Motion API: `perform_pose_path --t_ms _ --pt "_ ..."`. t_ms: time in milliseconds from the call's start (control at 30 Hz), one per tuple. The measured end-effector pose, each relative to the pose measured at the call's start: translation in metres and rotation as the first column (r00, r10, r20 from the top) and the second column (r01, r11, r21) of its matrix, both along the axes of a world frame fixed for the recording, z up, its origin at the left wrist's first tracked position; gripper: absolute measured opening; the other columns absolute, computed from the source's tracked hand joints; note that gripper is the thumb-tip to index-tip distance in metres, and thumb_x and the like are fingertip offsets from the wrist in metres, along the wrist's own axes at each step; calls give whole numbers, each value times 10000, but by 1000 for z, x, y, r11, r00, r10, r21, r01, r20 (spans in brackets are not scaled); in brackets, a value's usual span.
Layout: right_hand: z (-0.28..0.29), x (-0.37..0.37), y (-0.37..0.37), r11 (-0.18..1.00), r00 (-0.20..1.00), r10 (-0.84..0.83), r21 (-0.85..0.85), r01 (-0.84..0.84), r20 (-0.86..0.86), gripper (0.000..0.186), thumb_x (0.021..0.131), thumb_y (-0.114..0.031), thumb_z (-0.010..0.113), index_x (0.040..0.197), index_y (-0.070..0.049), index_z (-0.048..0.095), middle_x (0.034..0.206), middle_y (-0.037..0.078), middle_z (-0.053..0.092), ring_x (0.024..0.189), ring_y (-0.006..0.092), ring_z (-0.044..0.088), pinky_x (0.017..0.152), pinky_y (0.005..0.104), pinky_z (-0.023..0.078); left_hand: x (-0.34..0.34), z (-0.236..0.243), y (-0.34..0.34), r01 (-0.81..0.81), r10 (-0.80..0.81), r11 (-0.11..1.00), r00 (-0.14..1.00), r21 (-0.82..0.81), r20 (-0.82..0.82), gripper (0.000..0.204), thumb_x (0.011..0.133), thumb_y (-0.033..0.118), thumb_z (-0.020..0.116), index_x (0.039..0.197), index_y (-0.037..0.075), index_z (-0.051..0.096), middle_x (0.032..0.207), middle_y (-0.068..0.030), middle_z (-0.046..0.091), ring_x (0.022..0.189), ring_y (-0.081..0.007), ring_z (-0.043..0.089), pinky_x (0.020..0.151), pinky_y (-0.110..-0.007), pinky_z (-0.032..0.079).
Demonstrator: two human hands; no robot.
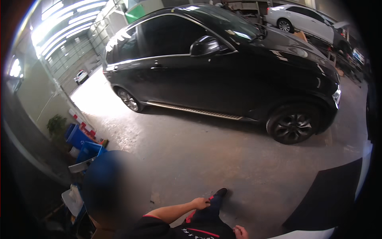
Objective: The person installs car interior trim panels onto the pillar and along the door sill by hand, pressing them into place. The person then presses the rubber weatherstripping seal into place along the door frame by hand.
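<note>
My left hand (201, 203) rests on the dark trouser leg (215, 204) with red patches, its fingers lying loosely over the cloth. It holds nothing that I can see. At the lower edge my right hand (240, 232) shows only in part, fingers curled in, and nothing is visible in it. Between the hands lies dark clothing (199, 230) with a red stripe and white print. A dark shoe (223, 192) shows beyond the left hand. Close by on the left is a person's head (101, 181) in blue and dark headwear, partly blurred.
A black car (179, 83) stands across the concrete floor (191, 159), its doors closed. Behind it is a white car (304, 20). Blue bins (77, 136), a plant (56, 124) and folding chairs (73, 199) line the left. A black panel (324, 195) is at the right.
</note>
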State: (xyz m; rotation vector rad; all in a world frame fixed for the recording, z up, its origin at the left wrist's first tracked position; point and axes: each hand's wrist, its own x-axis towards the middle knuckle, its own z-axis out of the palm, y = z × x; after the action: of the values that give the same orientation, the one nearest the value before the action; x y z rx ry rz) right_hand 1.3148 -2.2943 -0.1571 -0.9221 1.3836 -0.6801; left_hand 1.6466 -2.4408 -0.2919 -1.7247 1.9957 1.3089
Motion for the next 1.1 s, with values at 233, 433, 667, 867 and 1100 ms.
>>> perform_pose_path --t_ms 233,433,667,867,1100 --pt "-8 -16 -110 829 833 -539 -251 499 -125 315 947 -192 631 1201 -6 644 1058 118 720 957 173 687 880 294 523 -148 67 -286 364 -362 930 930 -46 60 511 946 447 503 1338 132 592 1285 -154 639 1185 -333 607 985 -441 484" --pt "-7 -66 -147 683 630 -729 -350 642 -267 359 989 -251 570 1256 -14 607 1158 144 690 1088 256 658 946 347 502 -266 33 -391 323 -365 927 893 -190 -263 371 915 238 620 1200 3 660 1141 -192 694 1058 -291 664 921 -391 512" --pt "14 -89 -138 212 202 -976 -161 964 -79 352 968 -229 565 1216 9 641 1157 160 688 1108 279 632 983 363 474 -395 -76 -350 834 -802 551 517 -36 -298 403 938 337 588 1233 72 665 1132 -175 701 1045 -322 664 921 -402 507" --pt "-17 -123 -134 -232 -257 -954 -164 959 -154 310 959 -189 586 1189 7 653 1083 149 714 952 229 694 861 337 536 -561 -69 -316 940 -851 329 337 91 -403 372 921 306 605 1208 84 685 1159 -188 692 1070 -349 655 922 -412 507" --pt "126 -219 -182 -202 -652 -497 -655 728 -572 227 920 -128 618 1108 -14 669 1045 183 694 983 363 667 877 422 524 -775 -10 -303 992 -932 -117 -126 -46 -339 416 919 371 597 1209 86 688 1170 -181 689 1109 -322 649 961 -398 492"
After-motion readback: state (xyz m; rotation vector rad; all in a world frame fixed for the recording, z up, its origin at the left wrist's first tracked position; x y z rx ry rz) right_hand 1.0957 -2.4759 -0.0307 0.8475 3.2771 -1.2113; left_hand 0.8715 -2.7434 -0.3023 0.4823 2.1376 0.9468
